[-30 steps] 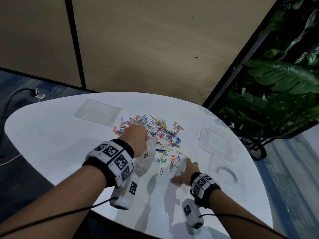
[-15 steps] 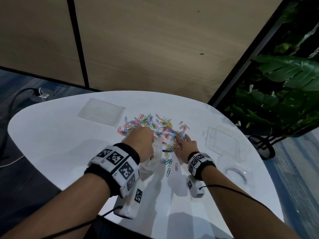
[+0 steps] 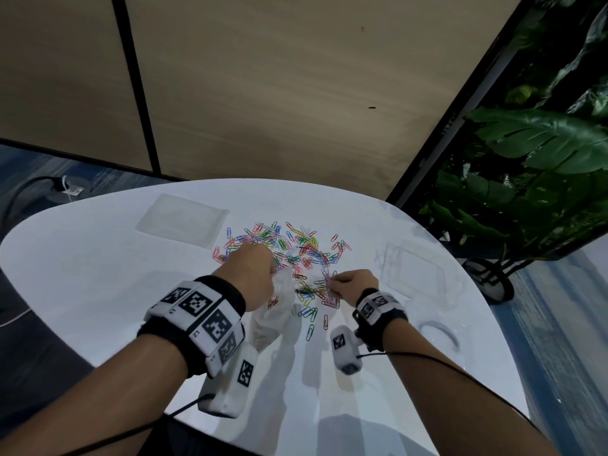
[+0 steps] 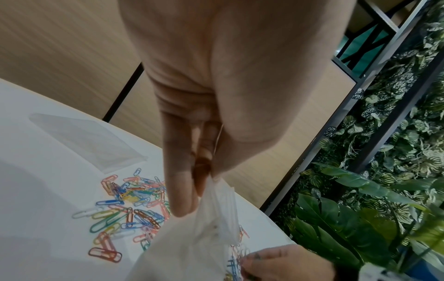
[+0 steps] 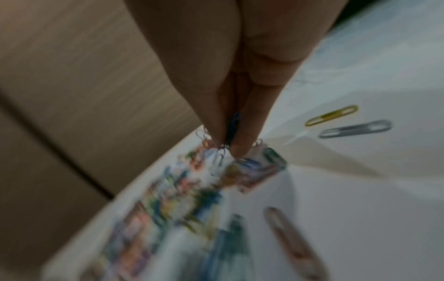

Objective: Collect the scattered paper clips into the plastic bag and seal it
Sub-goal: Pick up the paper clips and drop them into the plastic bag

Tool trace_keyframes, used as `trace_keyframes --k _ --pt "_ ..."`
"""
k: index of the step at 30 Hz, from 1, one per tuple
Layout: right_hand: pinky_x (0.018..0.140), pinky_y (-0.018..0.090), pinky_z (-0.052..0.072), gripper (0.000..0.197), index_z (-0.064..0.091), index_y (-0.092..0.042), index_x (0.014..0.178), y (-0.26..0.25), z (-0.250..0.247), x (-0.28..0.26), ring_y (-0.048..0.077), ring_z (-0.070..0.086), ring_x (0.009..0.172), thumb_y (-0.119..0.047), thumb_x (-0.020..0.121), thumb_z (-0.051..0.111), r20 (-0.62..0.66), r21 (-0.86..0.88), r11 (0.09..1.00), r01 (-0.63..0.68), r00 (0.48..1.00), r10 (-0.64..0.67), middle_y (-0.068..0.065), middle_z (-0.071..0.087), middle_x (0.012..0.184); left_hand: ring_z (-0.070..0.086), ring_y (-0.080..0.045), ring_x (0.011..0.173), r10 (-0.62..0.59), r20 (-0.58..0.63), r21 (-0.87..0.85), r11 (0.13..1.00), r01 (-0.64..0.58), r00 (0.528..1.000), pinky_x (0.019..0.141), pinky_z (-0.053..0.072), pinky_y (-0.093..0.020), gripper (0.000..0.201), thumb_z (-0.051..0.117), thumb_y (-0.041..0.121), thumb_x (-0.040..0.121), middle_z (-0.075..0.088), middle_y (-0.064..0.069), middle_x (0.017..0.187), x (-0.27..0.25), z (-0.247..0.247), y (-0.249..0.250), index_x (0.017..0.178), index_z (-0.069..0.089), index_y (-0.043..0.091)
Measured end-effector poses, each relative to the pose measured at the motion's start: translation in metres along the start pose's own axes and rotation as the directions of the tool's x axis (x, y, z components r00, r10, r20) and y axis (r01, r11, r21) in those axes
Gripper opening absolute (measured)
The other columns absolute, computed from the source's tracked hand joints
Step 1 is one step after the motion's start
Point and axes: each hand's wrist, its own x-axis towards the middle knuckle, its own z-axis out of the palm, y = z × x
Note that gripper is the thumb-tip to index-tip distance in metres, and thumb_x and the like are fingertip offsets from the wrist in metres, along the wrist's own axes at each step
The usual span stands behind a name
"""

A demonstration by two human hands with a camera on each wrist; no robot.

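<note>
Several coloured paper clips [image 3: 296, 245] lie scattered in a heap on the white table [image 3: 98, 274]. My left hand [image 3: 255, 274] pinches the top edge of a clear plastic bag [image 3: 274, 311], which hangs crumpled below it; the left wrist view shows that bag [image 4: 204, 237] with a few clips inside. My right hand [image 3: 348, 284] pinches a small bunch of paper clips [image 5: 230, 131] between thumb and fingers, just right of the bag's mouth and above the near clips [image 3: 312, 296]. The right wrist view is blurred.
A flat clear bag [image 3: 182, 220] lies at the back left of the table. A clear plastic box [image 3: 416, 271] and its lid [image 3: 439, 334] sit at the right. Leafy plants [image 3: 526, 179] stand beyond the right edge. A wood-panel wall lies behind.
My right hand went from the near table edge forward into the clip pile, then drew back a little holding a bunch of clips. The left hand stayed on the bag.
</note>
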Motion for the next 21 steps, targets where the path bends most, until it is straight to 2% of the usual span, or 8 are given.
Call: trace_keyframes --k 3,6,9,11,13,15,17,21 --pt "0.086 0.031 0.058 0.014 0.076 -0.001 0.089 -0.017 -0.013 -0.017 0.023 0.072 0.089 -0.009 0.078 0.079 0.213 0.566 0.818 -0.102 0.977 -0.025 0.018 0.074 0.098 0.055 -0.024 0.060 -0.034 -0.006 -0.011 0.999 0.034 0.999 0.058 0.047 -0.033 0.042 0.043 -0.012 0.076 0.042 -0.007 0.054 0.000 -0.001 0.003 0.047 0.032 0.015" --pt "0.080 0.022 0.058 0.014 0.070 0.006 0.098 -0.047 -0.021 -0.049 0.016 0.072 0.090 -0.003 0.089 0.065 0.413 0.682 0.716 -0.148 0.886 -0.211 0.012 0.075 0.095 0.070 -0.030 0.069 -0.075 -0.010 -0.013 0.997 0.075 0.997 0.070 0.059 -0.036 0.040 0.045 -0.011 0.078 0.040 -0.005 0.051 -0.003 -0.001 0.012 0.049 0.035 0.013" --pt "0.077 0.020 0.058 0.011 0.068 0.007 0.097 -0.061 -0.015 -0.076 0.014 0.073 0.082 0.001 0.091 0.062 0.531 0.586 0.801 -0.122 0.805 -0.267 0.009 0.075 0.088 0.074 -0.033 0.083 -0.074 -0.034 -0.022 0.997 0.073 0.997 0.081 0.061 -0.042 0.031 0.051 -0.007 0.086 0.053 -0.007 0.059 -0.003 0.001 0.018 0.058 0.055 0.007" --pt "0.079 0.025 0.058 0.013 0.071 0.006 0.097 -0.061 -0.007 -0.083 0.018 0.072 0.077 0.000 0.086 0.069 0.520 0.453 0.892 0.009 0.810 -0.272 0.013 0.074 0.088 0.074 -0.031 0.088 -0.049 -0.022 -0.034 0.998 0.048 0.999 0.084 0.060 -0.039 0.016 0.058 -0.001 0.091 0.071 -0.013 0.085 -0.004 0.003 0.021 0.087 0.073 0.002" --pt "0.084 0.032 0.059 0.019 0.073 0.002 0.101 -0.059 0.004 -0.088 0.019 0.071 0.077 -0.002 0.082 0.073 0.468 0.298 0.942 0.151 0.837 -0.283 0.012 0.074 0.087 0.072 -0.028 0.095 -0.051 -0.018 -0.042 0.998 0.051 0.999 0.087 0.059 -0.036 0.020 0.061 0.001 0.091 0.073 -0.012 0.106 -0.005 0.007 0.022 0.104 0.076 0.005" --pt "0.087 0.035 0.058 0.028 0.074 -0.010 0.107 -0.060 0.014 -0.091 0.017 0.070 0.081 -0.010 0.078 0.075 0.425 0.109 0.951 0.289 0.851 -0.307 0.004 0.074 0.087 0.071 -0.026 0.094 -0.033 -0.023 -0.033 0.999 0.033 0.999 0.085 0.060 -0.035 0.020 0.059 0.000 0.089 0.074 -0.012 0.105 -0.006 0.010 0.023 0.095 0.077 0.008" --pt "0.083 0.034 0.057 0.028 0.074 -0.017 0.104 -0.067 0.017 -0.097 0.020 0.069 0.083 -0.015 0.076 0.074 0.429 -0.097 0.883 0.460 0.819 -0.380 0.000 0.072 0.084 0.071 -0.025 0.088 -0.030 -0.021 -0.019 0.999 0.029 0.999 0.079 0.059 -0.032 0.021 0.058 -0.001 0.088 0.074 -0.011 0.096 -0.007 0.008 0.022 0.089 0.077 0.009" --pt "0.084 0.040 0.058 0.023 0.075 -0.016 0.095 -0.078 0.008 -0.103 0.027 0.071 0.087 -0.007 0.077 0.065 0.444 -0.072 0.838 0.541 0.769 -0.459 0.009 0.076 0.090 0.071 -0.026 0.082 -0.035 -0.015 -0.070 0.997 0.034 0.999 0.077 0.059 -0.033 0.025 0.056 0.000 0.088 0.071 -0.008 0.081 -0.005 0.004 0.015 0.080 0.077 0.011"
